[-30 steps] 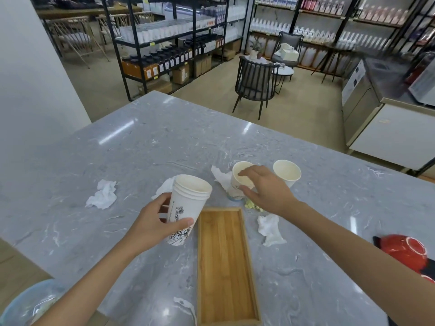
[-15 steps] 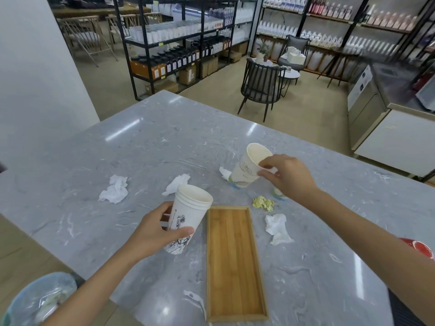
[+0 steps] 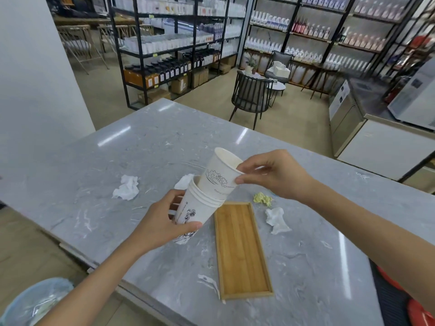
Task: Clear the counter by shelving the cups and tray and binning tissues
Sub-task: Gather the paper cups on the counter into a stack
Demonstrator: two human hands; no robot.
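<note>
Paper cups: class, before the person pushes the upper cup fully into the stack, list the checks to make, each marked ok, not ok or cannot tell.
1. Left hand grips the cup stack firmly: ok.
2. Right hand pinches the upper cup at its rim: ok.
3. Upper cup's base is inside the stack's mouth: ok.
4. Upper cup is aligned straight with the stack: not ok, it tilts.
5. Upper cup is empty: cannot tell.
6. Wooden tray is empty: ok.

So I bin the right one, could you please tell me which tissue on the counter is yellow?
The crumpled yellow tissue just beyond the wooden tray's far right corner; the other tissues are white.
</note>
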